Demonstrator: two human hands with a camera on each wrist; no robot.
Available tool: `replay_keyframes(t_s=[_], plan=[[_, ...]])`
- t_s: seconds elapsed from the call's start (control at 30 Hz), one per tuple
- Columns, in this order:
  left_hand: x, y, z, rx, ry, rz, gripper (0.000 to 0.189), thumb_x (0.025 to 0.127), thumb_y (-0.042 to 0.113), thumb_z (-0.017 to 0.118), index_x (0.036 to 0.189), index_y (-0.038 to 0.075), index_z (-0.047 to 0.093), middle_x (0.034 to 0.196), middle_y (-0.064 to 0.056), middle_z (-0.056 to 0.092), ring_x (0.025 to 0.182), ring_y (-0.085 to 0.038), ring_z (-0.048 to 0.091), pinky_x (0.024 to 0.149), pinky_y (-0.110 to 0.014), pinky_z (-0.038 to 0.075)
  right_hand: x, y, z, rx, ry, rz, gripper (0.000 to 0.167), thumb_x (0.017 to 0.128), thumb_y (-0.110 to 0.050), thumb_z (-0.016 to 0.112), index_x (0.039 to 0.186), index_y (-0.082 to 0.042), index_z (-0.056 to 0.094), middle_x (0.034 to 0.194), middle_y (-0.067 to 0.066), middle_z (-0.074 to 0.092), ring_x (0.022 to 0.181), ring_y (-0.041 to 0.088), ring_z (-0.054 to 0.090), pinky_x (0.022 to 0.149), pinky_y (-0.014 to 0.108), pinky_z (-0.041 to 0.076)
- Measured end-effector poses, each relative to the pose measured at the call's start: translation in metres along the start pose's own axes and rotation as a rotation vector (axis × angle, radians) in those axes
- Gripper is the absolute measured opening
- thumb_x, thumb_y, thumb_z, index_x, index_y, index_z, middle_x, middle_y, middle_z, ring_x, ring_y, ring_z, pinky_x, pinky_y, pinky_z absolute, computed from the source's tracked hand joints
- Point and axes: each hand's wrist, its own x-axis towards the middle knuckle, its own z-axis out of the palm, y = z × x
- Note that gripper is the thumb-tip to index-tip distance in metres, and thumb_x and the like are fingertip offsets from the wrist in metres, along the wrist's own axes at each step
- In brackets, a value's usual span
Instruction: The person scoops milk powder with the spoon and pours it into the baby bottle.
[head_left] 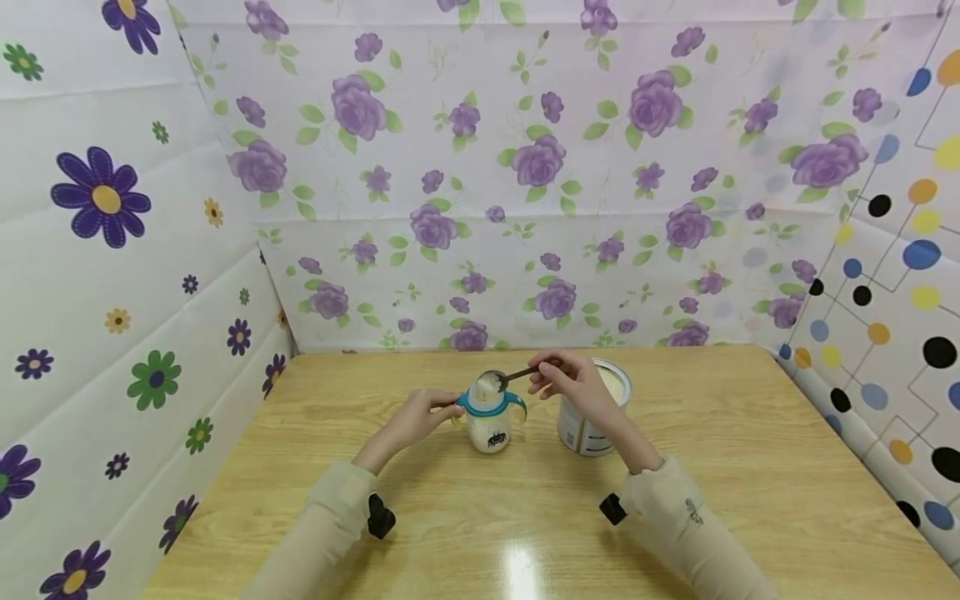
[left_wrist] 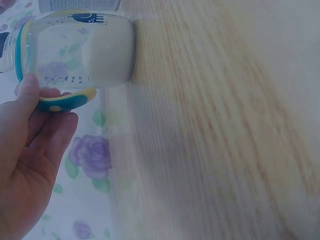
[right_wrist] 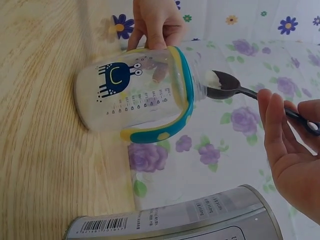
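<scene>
A clear baby bottle with a blue-and-yellow two-handled collar stands upright on the table, white powder filling its lower part. My left hand pinches one of the bottle's handles between thumb and fingers. Over at the bottle's open mouth, a dark spoon carries some white powder, its bowl tilted right at the neck. The spoon's shaft is held in the fingers of my right hand. Just beneath my right forearm stands an open can of pale powder, partly hidden by that hand.
The wooden table ends against a back curtain printed with purple roses. Patterned side sheets close in the left and right. Dark wrist-worn devices sit at both cuffs.
</scene>
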Motion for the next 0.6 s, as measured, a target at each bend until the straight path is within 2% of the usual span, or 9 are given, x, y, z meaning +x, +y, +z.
replay_keyframes(t_s=[0.17, 0.3, 0.4, 0.6], plan=[[-0.0004, 0.0004, 0.0003, 0.003, -0.001, 0.012, 0.037, 0.096, 0.025, 0.058, 0.129, 0.008, 0.063, 0.122, -0.012, 0.068, 0.101, -0.02, 0.07, 0.091, -0.035, 0.056, -0.0011, 0.0009, 0.0009, -0.014, -0.034, -0.036, 0.03, 0.103, -0.012, 0.046, 0.119, 0.012, 0.056, 0.094, -0.002, 0.068, 0.084, 0.014, 0.071, 0.069, 0.03, 0.06], [-0.0002, -0.0006, 0.0007, 0.009, -0.002, 0.022, 0.038, 0.097, 0.026, 0.058, 0.13, 0.008, 0.063, 0.12, -0.011, 0.069, 0.1, -0.019, 0.07, 0.091, -0.036, 0.056, -0.0012, 0.002, 0.0013, -0.039, -0.05, -0.062, 0.03, 0.103, -0.011, 0.046, 0.119, 0.012, 0.057, 0.096, -0.003, 0.068, 0.085, 0.016, 0.071, 0.069, 0.033, 0.06], [0.0001, -0.0013, 0.0011, 0.006, -0.004, 0.022, 0.037, 0.097, 0.025, 0.058, 0.13, 0.009, 0.063, 0.118, -0.01, 0.07, 0.1, -0.019, 0.07, 0.092, -0.036, 0.056, -0.0016, 0.0022, 0.0015, -0.059, -0.056, -0.063, 0.028, 0.103, -0.011, 0.047, 0.118, 0.01, 0.058, 0.097, -0.005, 0.068, 0.086, 0.017, 0.07, 0.069, 0.036, 0.06], [0.0005, -0.0021, 0.0014, -0.003, -0.003, 0.013, 0.038, 0.096, 0.025, 0.058, 0.13, 0.009, 0.063, 0.122, -0.011, 0.068, 0.102, -0.019, 0.069, 0.092, -0.037, 0.056, -0.0023, 0.0015, 0.0015, -0.076, -0.066, -0.078, 0.025, 0.103, -0.01, 0.047, 0.117, 0.007, 0.06, 0.097, -0.005, 0.067, 0.086, 0.019, 0.069, 0.068, 0.032, 0.059]])
